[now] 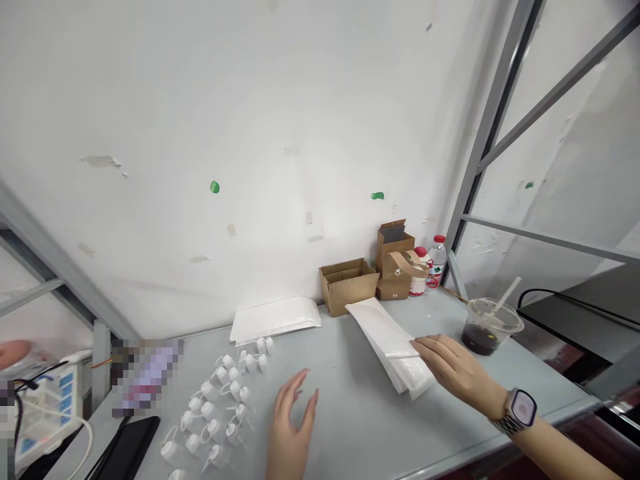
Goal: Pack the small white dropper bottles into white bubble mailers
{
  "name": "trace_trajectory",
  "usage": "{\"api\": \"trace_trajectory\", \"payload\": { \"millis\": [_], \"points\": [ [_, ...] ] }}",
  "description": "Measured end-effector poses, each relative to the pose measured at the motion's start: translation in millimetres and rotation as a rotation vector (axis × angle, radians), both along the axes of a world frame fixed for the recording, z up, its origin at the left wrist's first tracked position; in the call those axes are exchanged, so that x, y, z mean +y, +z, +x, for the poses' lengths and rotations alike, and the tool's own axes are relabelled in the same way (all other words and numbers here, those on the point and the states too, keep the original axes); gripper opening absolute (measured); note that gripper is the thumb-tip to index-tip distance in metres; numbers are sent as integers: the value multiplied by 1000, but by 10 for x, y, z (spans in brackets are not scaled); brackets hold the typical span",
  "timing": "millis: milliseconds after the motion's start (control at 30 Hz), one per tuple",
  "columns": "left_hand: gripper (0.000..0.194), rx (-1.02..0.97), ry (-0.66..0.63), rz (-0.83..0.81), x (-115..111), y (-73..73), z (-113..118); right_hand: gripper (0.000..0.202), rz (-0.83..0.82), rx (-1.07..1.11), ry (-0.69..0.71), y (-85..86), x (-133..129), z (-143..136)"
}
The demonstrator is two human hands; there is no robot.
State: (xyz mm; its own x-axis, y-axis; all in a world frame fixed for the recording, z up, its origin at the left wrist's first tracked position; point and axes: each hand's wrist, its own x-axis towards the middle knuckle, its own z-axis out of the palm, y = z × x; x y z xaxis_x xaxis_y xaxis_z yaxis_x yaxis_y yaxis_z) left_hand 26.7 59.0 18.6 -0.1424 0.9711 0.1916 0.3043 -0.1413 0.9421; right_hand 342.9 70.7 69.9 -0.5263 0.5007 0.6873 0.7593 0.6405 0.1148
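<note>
My left hand [290, 423] hovers over the grey table, thumb and fingers apart, with nothing in it. To its left stand several small white plastic bottles [213, 427] with looped cap straps, in loose rows. On the right side, my right hand [453, 373] has its fingers together at the near end of a stack of white plastic bags [375, 323]. Its fingertips hold the edge of the top bag, which is slightly raised there; the thumb is hidden. A watch [523, 408] is on the right wrist.
At the back lie more flat white bags [275, 319], beside an open cardboard box [349, 287] and a brown paper bag [393, 277]. A water bottle [437, 260] stands behind. A lidded drink cup with a straw [487, 327] is near my right hand. A power strip [50, 413] sits at far left.
</note>
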Motion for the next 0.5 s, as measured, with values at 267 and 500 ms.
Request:
{"api": "trace_trajectory", "payload": {
  "millis": [267, 500],
  "points": [
    [113, 536, 201, 491, -36, 111, 473, 10, -454, 468, 63, 291, -277, -1185],
    [78, 303, 259, 274, 25, 137, 263, 38, -332, 334, 182, 251, -254, -1402]
  ]
}}
